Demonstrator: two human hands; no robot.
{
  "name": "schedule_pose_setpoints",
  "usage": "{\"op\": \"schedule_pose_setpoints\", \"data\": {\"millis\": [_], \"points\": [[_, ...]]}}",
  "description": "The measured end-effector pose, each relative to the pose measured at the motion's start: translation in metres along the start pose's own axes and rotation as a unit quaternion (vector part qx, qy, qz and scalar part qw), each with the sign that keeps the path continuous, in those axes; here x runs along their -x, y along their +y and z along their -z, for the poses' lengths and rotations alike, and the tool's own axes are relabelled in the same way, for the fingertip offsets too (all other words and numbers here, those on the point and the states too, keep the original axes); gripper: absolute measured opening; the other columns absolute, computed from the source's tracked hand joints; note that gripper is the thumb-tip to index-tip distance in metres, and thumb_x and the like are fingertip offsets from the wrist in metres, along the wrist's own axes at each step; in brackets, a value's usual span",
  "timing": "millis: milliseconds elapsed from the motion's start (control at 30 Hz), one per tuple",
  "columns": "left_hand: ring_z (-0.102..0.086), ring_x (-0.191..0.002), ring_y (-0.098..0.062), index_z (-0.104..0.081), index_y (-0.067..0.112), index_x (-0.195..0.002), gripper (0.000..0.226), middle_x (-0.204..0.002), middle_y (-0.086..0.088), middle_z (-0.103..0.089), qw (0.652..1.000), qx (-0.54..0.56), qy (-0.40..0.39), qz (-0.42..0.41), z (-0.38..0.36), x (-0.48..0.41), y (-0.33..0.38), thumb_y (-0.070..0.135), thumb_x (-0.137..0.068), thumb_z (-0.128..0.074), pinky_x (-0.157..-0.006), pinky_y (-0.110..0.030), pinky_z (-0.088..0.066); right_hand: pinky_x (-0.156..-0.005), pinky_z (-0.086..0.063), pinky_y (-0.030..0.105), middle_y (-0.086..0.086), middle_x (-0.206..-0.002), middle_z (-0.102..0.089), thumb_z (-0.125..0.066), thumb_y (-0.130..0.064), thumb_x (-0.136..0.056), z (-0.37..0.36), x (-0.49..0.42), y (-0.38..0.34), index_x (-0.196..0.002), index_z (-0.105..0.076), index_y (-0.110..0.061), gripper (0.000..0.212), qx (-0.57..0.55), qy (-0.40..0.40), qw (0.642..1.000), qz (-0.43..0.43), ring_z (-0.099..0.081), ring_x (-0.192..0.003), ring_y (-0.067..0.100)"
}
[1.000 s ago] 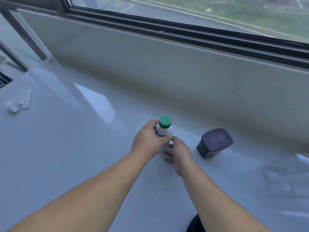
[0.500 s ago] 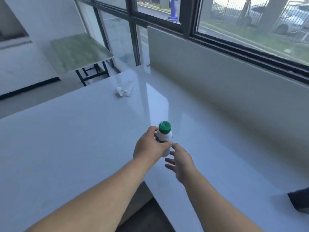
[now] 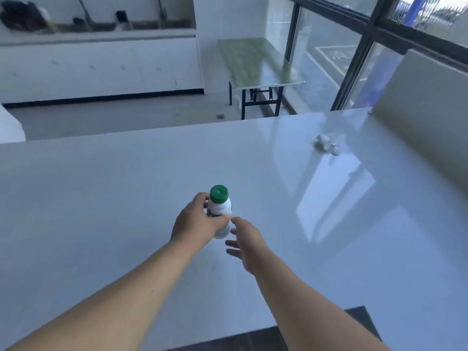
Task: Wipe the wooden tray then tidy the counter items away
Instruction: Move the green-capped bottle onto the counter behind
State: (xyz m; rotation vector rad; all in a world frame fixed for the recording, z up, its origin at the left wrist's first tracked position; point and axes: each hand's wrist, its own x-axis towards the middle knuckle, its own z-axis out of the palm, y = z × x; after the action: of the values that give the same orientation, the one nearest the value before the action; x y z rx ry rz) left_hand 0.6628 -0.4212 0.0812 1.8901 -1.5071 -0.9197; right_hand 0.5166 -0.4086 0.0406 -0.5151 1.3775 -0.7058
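Your left hand reaches out from the lower left with the forearm bare, and its fingers and thumb are wrapped round the middle of the bottle, pinching it firmly. The bottle is white with a green cap, stands nearly upright with the cap leaning slightly away from you, and sits above the counter near the middle of the view; you cannot tell whether its base touches the surface, as your hand covers the lower part. Your right hand comes in from the lower right just beside the bottle, palm turned toward it, fingers loosely spread and holding nothing; the index fingertip is close to your left thumb, though whether they touch is unclear.

Further right and well away from your hands, a crumpled white wad lies on the counter near the far corner. Nothing stands between your hands and it.

The counter is pale, glossy and wide, with window light reflected on its right half. A dark floor shows past its near edge at the bottom. Beyond the far edge you see a grey floor, a long white cabinet on the left, a green-topped folding table in the middle, and dark-framed windows on the right
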Motion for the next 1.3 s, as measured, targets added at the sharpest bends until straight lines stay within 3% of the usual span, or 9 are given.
{"op": "schedule_pose_setpoints", "data": {"millis": [133, 300, 600, 767, 867, 967, 1033, 1167, 1300], "points": [[-0.067, -0.096, -0.01, -0.055, 0.044, -0.11, 0.052, -0.108, 0.024, -0.065, 0.999, 0.001, 0.034, 0.039, 0.043, -0.012, -0.056, 0.059, -0.068, -0.082, -0.079, -0.035, -0.056, -0.088, -0.06, 0.04, -0.008, -0.117, -0.063, -0.06, -0.048, -0.079, -0.071, -0.021, 0.014, -0.098, -0.061, -0.038, 0.021, 0.023, -0.028, 0.999, -0.027, -0.069, -0.102, 0.021], [-0.066, -0.093, -0.004, -0.052, 0.047, -0.107, 0.05, -0.106, 0.028, -0.064, 0.997, 0.008, 0.045, 0.058, 0.062, -0.016, -0.096, 0.058, -0.069, -0.083, -0.068, -0.028, -0.049, -0.091, -0.06, 0.042, -0.008, -0.119, -0.061, -0.06, -0.047, -0.083, -0.111, -0.036, 0.028, -0.1, -0.063, -0.035, 0.021, 0.046, -0.036, 0.997, -0.048, -0.068, -0.104, 0.022], [-0.065, -0.095, -0.003, -0.05, 0.049, -0.111, 0.056, -0.109, 0.028, -0.063, 0.996, 0.023, 0.033, 0.075, 0.056, -0.019, -0.12, 0.063, -0.067, -0.081, -0.074, -0.03, -0.051, -0.097, -0.056, 0.045, -0.013, -0.112, -0.062, -0.055, -0.048, -0.088, -0.119, -0.052, 0.044, -0.102, -0.061, -0.039, 0.017, 0.097, -0.028, 0.994, -0.043, -0.065, -0.105, 0.021], [-0.061, -0.113, -0.012, -0.043, 0.04, -0.138, 0.095, -0.128, 0.023, -0.057, 0.993, -0.012, 0.01, 0.12, 0.057, -0.011, -0.125, 0.078, -0.059, -0.078, -0.086, -0.036, -0.051, -0.1, -0.053, 0.047, -0.015, -0.113, -0.058, -0.049, -0.045, -0.095, -0.112, -0.046, 0.042, -0.105, -0.061, -0.04, 0.016, 0.127, -0.032, 0.991, -0.007, -0.061, -0.111, 0.019], [-0.066, -0.094, -0.015, -0.05, 0.028, -0.119, 0.086, -0.111, 0.012, -0.064, 0.972, -0.108, -0.052, 0.202, 0.056, 0.004, -0.131, 0.085, -0.059, -0.07, -0.068, -0.032, -0.047, -0.097, -0.053, 0.044, -0.01, -0.117, -0.062, -0.049, -0.049, -0.095, -0.089, -0.034, 0.04, -0.124, -0.063, -0.028, 0.038, 0.197, -0.014, 0.979, 0.057, -0.06, -0.101, 0.017], [-0.065, -0.078, -0.008, -0.059, 0.032, -0.094, 0.055, -0.094, 0.012, -0.067, 0.96, -0.173, -0.133, 0.173, 0.036, 0.019, -0.12, 0.081, -0.069, -0.064, -0.068, -0.03, -0.052, -0.097, -0.048, 0.037, -0.003, -0.143, -0.058, -0.05, -0.058, -0.093, -0.034, -0.016, 0.035, -0.145, -0.053, -0.028, 0.06, 0.34, 0.068, 0.926, 0.151, -0.058, -0.123, 0.021], [-0.065, -0.085, -0.006, -0.059, 0.036, -0.102, 0.05, -0.103, 0.016, -0.064, 0.964, -0.184, -0.151, 0.12, 0.01, 0.023, -0.094, 0.077, -0.074, -0.064, -0.073, -0.03, -0.052, -0.106, -0.044, 0.04, -0.003, -0.147, -0.055, -0.05, -0.063, -0.091, 0.018, -0.001, 0.029, -0.147, -0.05, -0.029, 0.066, 0.434, 0.132, 0.87, 0.192, -0.048, -0.134, 0.022], [-0.048, -0.13, -0.019, -0.046, 0.036, -0.142, 0.078, -0.142, 0.01, -0.054, 0.952, -0.269, -0.131, -0.07, -0.067, 0.025, -0.005, 0.077, -0.077, -0.061, -0.097, -0.037, -0.047, -0.119, -0.032, 0.042, -0.004, -0.154, -0.048, -0.045, -0.074, -0.084, 0.145, 0.044, 0.015, -0.153, -0.041, -0.028, 0.082, 0.554, 0.246, 0.766, 0.215, -0.032, -0.147, 0.025], [-0.036, -0.141, -0.02, -0.038, 0.035, -0.152, 0.093, -0.156, 0.014, -0.041, 0.91, -0.311, -0.164, -0.219, -0.167, 0.052, 0.106, 0.084, -0.074, -0.054, -0.106, -0.04, -0.042, -0.121, -0.027, 0.047, 0.001, -0.158, -0.043, -0.044, -0.077, -0.082, 0.282, 0.114, 0.019, -0.154, -0.037, -0.027, 0.088, 0.558, 0.36, 0.727, 0.173, -0.028, -0.15, 0.032]]}}
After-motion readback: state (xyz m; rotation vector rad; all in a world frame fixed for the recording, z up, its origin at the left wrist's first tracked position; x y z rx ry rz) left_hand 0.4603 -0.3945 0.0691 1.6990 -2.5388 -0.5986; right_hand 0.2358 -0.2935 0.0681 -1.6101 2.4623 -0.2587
